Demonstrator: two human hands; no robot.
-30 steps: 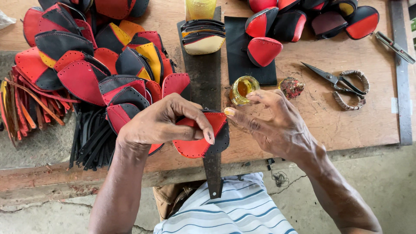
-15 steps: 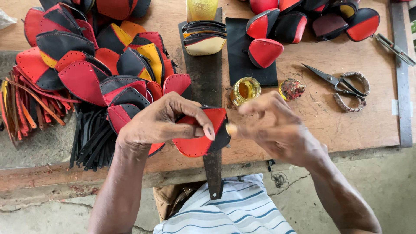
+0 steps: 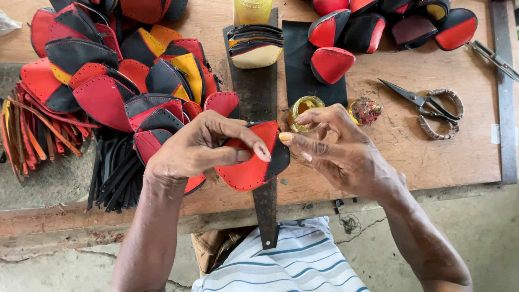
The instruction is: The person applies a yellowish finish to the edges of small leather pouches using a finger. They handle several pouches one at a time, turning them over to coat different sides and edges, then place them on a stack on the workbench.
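Observation:
My left hand (image 3: 197,148) grips a red and black leather piece (image 3: 254,159) with stitch holes along its edge, holding it just above the front of the wooden bench (image 3: 411,157). My right hand (image 3: 343,148) is at the piece's right edge, with a yellow-smeared fingertip touching the black part. Just behind my right fingers stands a small open jar of yellow glue (image 3: 304,106), and its lid (image 3: 366,111) lies to the right of it. Under the piece runs a long dark strip (image 3: 259,92) laid front to back across the bench.
A heap of red, black and yellow leather pieces (image 3: 116,81) fills the left side, with bundles of thin straps (image 3: 32,135) beside it. Shaped shoe uppers (image 3: 389,24) lie at the back right. Scissors (image 3: 427,103) with wrapped handles and a metal ruler (image 3: 505,92) lie at the right.
My right hand has moved left from beside the glue jar to the leather piece, and its fingertip now touches the piece's edge. My left hand has kept its hold.

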